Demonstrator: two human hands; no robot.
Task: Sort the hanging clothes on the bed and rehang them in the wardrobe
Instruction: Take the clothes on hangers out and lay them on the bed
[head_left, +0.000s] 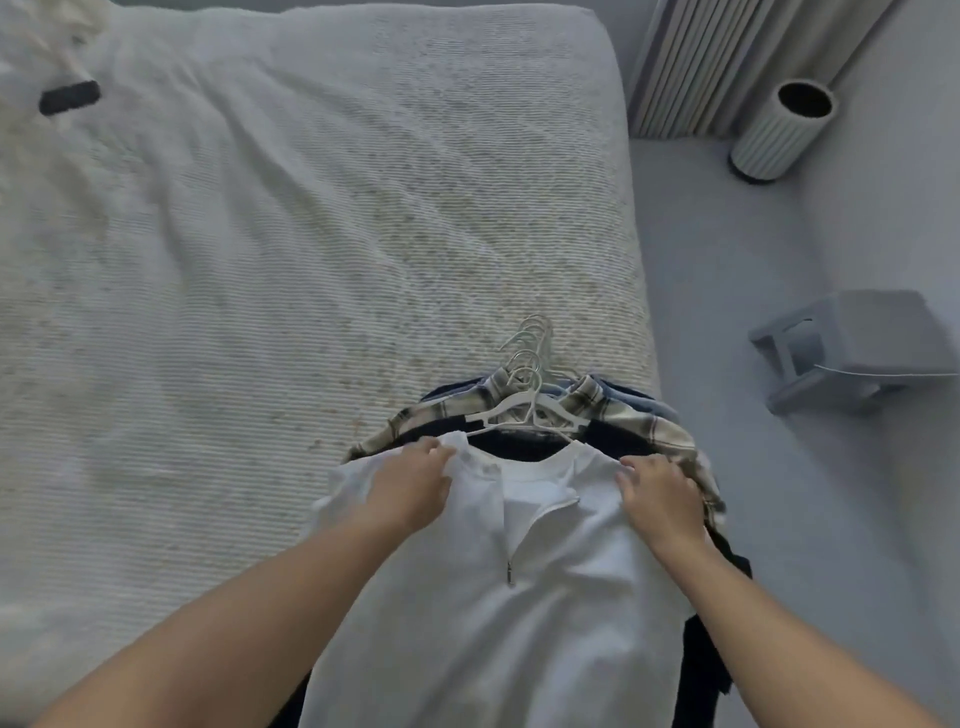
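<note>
The bed (311, 234) fills most of the view; its cover is pale, with fine ribbed lines and soft wrinkles. On its near right corner lies the pile of clothes (524, 457), one garment over another, each on a hanger. On top is a white shirt (498, 597) of smooth cloth, with a short metal zip half open at the neck. Under it I see a dark garment (519, 447), and below that a plaid shirt (654, 431) in cream and dark checks. The thin white hangers (530, 374) have curved hooks that lie close together and point away from me.

My left hand (415, 483) pinches the left shoulder of the white shirt, a small fold of cloth between thumb and fingers. My right hand (657, 488) lies on the right shoulder with bent fingers that press on the cloth; I cannot tell if it really grips.

On the gray floor to the right stand a ribbed white cylinder (779, 135) and a gray stool (852, 348). A small dark object (70, 97) lies on the far left of the bed.
</note>
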